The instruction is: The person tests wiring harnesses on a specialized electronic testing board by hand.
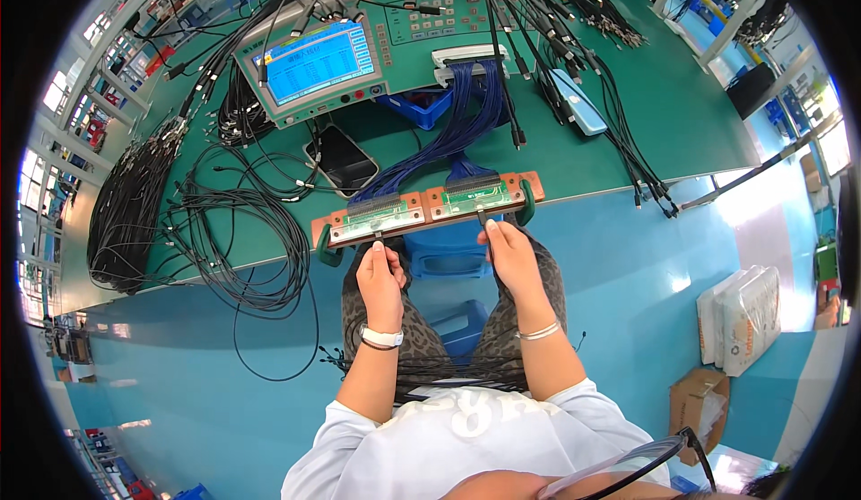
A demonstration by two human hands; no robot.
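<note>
At the table's front edge, a brown test fixture (pixel 423 210) carries two green circuit boards, the left board (pixel 377 220) and the right board (pixel 478 198). My left hand (pixel 381 278) pinches a small black cable connector (pixel 378 235) against the front of the left board. My right hand (pixel 513 253) grips another black cable connector (pixel 482 217) at the front of the right board. Fingers partly cover both connectors, so how deeply they sit in the boards cannot be told. Dark blue ribbon wires (pixel 462 123) run from the boards to the tester (pixel 309 60).
Black cables hang over the tester, with a cable bundle (pixel 134 204) and loose coils (pixel 242 231) at the left. A phone (pixel 343 159) lies behind the fixture, a light-blue case (pixel 578 103) to the right. Green clamps (pixel 527 202) hold the fixture. More cables lie across my lap.
</note>
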